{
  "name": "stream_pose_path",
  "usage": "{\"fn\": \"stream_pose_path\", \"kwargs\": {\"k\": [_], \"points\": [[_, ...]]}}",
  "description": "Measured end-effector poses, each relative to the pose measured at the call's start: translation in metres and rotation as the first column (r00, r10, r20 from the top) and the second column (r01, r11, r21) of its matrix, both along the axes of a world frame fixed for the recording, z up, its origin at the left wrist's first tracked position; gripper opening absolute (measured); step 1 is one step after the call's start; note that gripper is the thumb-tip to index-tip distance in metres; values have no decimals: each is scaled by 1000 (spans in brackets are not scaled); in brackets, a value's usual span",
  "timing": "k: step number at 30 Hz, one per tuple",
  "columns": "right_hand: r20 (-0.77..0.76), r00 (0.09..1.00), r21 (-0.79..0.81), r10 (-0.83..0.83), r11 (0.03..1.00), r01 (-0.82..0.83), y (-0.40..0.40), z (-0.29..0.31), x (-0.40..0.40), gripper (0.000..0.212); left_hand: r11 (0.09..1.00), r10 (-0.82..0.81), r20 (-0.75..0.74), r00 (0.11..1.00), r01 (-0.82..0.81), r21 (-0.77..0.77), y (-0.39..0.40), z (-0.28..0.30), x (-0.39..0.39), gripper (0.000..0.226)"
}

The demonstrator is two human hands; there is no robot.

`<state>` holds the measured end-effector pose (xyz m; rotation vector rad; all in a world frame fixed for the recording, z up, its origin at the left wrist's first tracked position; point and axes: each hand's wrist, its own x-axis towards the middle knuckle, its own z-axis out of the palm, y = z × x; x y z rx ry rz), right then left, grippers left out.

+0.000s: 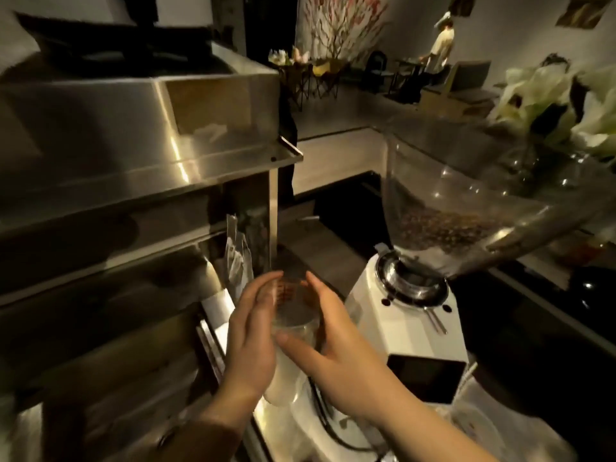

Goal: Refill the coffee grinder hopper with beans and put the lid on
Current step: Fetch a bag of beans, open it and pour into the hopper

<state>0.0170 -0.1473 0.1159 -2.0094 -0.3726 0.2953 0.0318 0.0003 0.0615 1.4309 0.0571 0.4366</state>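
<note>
Step in hand: we think we are taking hold of the clear round see-through container (293,315), which may be the hopper's lid or a cup for beans; we cannot tell which.
Left hand (248,341): its fingers (266,285) are straight and lie flat against the left side of the container.
Right hand (336,348): its fingers are spread apart and cup the right side, the thumb pointing left across the near edge.
How to do it well: we should press from both sides evenly, keep it level, and lift slowly.
Where the task's thing is: the big clear plastic hopper (443,195) sits on the white boxy coffee grinder (410,321), to the right of our hands and a bit farther away, with no lid on top.
Beans: a low pile of brown coffee beans (443,228) lies inside, so it needs more.
Count: two hands, one container, one hopper, one grinder.
</note>
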Motion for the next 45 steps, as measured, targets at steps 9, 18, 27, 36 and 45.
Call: {"fn": "stream_pose_path", "kwargs": {"k": [9,18,27,36,45], "points": [[-192,974,-99,-124,989,106,0,-98,-13,107,984,-175,-362,915,172,-41,7,-111,-22,37],[-159,978,-133,-132,985,112,-4,-133,-24,104,977,-206,-442,873,208,-46,5,-123,-26,34],[-136,984,-116,-111,989,96,-9,-145,-28,103,981,-140,-411,901,181,63,5,-123,-36,31],[-42,997,-175,-61,983,53,-9,-138,-36,106,970,-53,-290,956,118,213,4,-111,-43,30],[263,951,28,-162,987,161,-29,-80,-66,47,826,-171,95,981,90,557,-20,-47,-63,25]]}}
